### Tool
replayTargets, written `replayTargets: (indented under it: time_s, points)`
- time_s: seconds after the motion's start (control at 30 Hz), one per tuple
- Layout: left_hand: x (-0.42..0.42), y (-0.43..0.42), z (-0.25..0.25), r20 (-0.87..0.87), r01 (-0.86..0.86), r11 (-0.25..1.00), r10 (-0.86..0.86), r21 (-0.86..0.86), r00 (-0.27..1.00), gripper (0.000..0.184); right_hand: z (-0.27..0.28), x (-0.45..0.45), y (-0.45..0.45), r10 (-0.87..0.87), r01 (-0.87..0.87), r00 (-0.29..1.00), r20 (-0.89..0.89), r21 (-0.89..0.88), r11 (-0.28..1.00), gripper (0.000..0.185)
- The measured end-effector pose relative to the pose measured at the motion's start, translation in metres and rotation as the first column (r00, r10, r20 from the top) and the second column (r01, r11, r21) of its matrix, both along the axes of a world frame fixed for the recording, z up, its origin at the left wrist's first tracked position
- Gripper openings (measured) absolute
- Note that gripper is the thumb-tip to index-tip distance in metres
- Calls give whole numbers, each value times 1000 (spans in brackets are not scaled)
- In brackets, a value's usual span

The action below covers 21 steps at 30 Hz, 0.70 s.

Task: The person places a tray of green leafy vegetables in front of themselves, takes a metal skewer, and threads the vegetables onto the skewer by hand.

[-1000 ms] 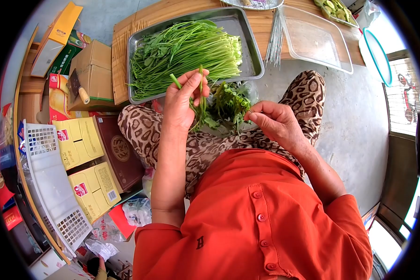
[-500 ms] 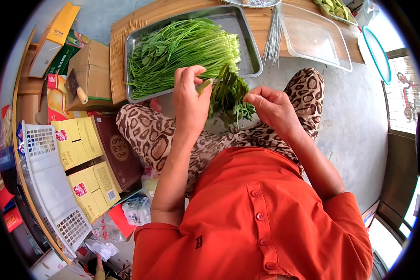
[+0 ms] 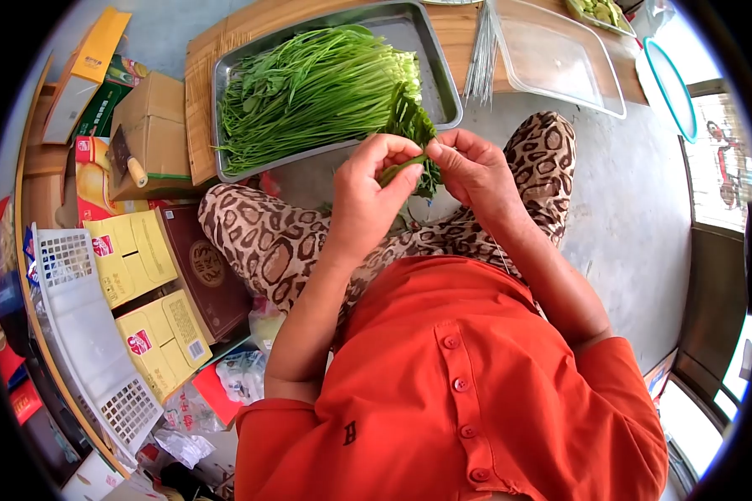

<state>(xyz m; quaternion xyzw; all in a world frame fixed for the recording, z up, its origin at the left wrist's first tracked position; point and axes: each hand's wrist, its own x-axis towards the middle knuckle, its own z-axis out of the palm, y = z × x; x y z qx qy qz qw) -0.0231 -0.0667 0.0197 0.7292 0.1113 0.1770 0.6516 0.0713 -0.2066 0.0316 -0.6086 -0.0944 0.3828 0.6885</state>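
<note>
So your left hand (image 3: 363,194) is pinching the leafy bunch (image 3: 411,125) between thumb and fingers just above mid-frame, probably to steady it, while your right hand's (image 3: 478,179) fingertips press together right beside, can't tell on what. Tray (image 3: 426,58) of greens (image 3: 317,92) sits upper centre, handy for reaching imo.

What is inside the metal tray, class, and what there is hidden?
A bundle of green stalks lies in the metal tray, with bare metal showing at the right. The floor beneath the bundle is covered, and leafy greens held in front hide part of the near rim.
</note>
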Motion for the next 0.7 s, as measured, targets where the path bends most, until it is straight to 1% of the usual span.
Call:
replayTargets:
  time_s: [0.07,0.1,0.13,0.2,0.23,0.27,0.33,0.37,0.43,0.53,0.6,0.7]
  points:
    - [-1,8,-1,-26,29,975,-36,-219,999,15,3,-2,-3,25,-25,1000,16,6,1000,17]
    - [-2,13,1,-43,-19,960,7,-280,999,16,6,-5,-4,50,-49,997,66,-16,999,21]
    - [-2,22,-3,-21,-40,935,34,-354,999,15,8,-7,-6,52,-52,996,70,-12,999,21]
    - [-2,42,-12,11,-78,852,98,-518,995,13,12,-10,-15,118,-114,990,73,-54,992,21]
    - [-3,50,-15,37,-61,807,102,-588,994,14,15,-12,-19,164,-159,982,90,-64,985,21]
    - [-3,57,-17,56,-40,770,98,-636,994,16,19,-14,-21,170,-165,981,90,-58,985,21]
    - [-4,64,-19,38,-44,731,95,-681,995,18,26,-18,-25,242,-237,968,65,-75,969,21]
    - [-4,64,-20,39,-43,733,94,-679,995,18,27,-20,-27,261,-256,964,53,-82,963,20]
    - [-3,64,-20,19,-41,665,82,-746,996,18,32,-23,-25,267,-261,962,59,-87,961,20]
    - [-2,62,-18,22,-22,632,61,-775,998,18,32,-22,-25,286,-282,957,40,-93,955,19]
    - [-2,61,-16,22,-19,629,57,-777,998,19,31,-23,-24,298,-287,951,84,-122,950,19]
    - [-3,61,-16,20,-20,632,56,-775,998,19,34,-23,-24,305,-295,950,66,-131,947,19]
